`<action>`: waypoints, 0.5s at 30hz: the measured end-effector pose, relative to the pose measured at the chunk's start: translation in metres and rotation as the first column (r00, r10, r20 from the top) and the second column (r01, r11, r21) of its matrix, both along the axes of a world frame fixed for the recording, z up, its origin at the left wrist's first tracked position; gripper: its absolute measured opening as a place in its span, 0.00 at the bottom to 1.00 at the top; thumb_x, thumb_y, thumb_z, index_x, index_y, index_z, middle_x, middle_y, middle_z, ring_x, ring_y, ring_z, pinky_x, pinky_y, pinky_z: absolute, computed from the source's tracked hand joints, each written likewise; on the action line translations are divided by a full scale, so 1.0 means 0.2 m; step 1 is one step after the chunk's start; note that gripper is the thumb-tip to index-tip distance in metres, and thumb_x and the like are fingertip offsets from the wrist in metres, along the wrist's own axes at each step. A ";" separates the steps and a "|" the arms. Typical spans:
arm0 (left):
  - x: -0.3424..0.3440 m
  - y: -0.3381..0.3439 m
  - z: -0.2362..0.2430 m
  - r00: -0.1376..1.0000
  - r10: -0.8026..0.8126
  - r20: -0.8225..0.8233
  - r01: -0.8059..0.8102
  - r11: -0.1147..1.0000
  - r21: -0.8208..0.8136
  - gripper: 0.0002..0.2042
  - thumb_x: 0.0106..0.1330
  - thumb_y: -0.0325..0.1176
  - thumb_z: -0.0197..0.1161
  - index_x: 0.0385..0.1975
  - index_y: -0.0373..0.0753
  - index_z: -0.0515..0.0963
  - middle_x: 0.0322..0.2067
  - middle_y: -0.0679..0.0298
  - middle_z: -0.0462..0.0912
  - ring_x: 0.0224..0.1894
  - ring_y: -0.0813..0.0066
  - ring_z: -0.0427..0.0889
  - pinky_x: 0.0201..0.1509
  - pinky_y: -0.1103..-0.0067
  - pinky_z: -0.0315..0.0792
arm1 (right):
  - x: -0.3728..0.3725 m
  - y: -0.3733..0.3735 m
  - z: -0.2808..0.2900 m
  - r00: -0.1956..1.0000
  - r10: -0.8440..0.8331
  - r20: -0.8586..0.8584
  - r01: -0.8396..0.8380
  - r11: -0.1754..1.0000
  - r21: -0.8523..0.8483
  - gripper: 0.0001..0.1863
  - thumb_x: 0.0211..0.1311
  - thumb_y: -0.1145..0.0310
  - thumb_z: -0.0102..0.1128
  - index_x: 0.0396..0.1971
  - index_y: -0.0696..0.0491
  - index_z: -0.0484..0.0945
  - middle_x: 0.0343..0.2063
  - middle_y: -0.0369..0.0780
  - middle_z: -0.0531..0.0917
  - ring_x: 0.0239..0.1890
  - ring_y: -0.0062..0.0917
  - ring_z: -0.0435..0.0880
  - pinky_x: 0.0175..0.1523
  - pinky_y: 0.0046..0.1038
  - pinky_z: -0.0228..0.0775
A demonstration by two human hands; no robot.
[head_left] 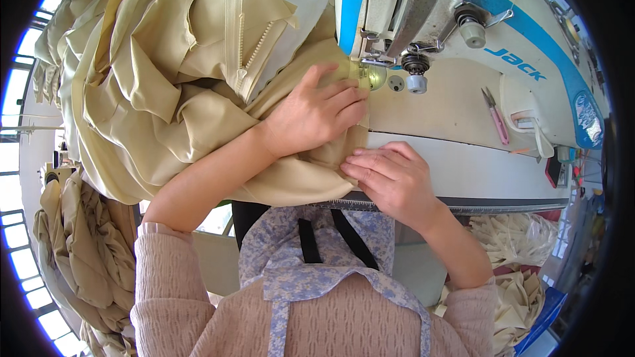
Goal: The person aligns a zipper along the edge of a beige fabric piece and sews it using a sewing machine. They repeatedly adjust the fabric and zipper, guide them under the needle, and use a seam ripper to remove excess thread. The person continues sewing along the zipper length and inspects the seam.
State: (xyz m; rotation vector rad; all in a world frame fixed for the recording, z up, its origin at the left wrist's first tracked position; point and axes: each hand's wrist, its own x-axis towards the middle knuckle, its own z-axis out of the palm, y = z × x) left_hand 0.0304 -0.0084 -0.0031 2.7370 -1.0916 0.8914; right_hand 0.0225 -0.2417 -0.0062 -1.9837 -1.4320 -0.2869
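A large beige garment (198,125) lies bunched across the left of the sewing table, its edge running under the presser foot of the white and blue sewing machine (370,63). My left hand (321,109) rests on the cloth just in front of the foot, its fingers spread and bent over the edge. Closer to the table's front, my right hand (393,178) holds the garment's near edge, pinched between thumb and fingers. An open zipper (243,53) shows on the upper part of the garment.
Pink-handled snips (497,119) lie on the machine bed at the right. Thread tension knobs (415,73) stick out from the machine head. More olive-beige cloth (86,251) hangs at the lower left. Pale cloth pieces (519,304) and a plastic-wrapped bundle (516,238) sit below the table at right.
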 end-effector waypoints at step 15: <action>-0.03 0.06 0.07 0.962 -0.151 -0.226 0.136 0.987 -0.083 0.18 0.54 0.29 0.64 0.46 0.38 0.82 0.48 0.59 0.83 0.52 0.58 0.83 0.56 0.65 0.81 | -0.04 -0.03 -0.02 0.998 -0.033 0.059 0.033 0.999 0.011 0.10 0.56 0.73 0.70 0.38 0.55 0.88 0.44 0.36 0.89 0.50 0.25 0.88 0.53 0.28 0.76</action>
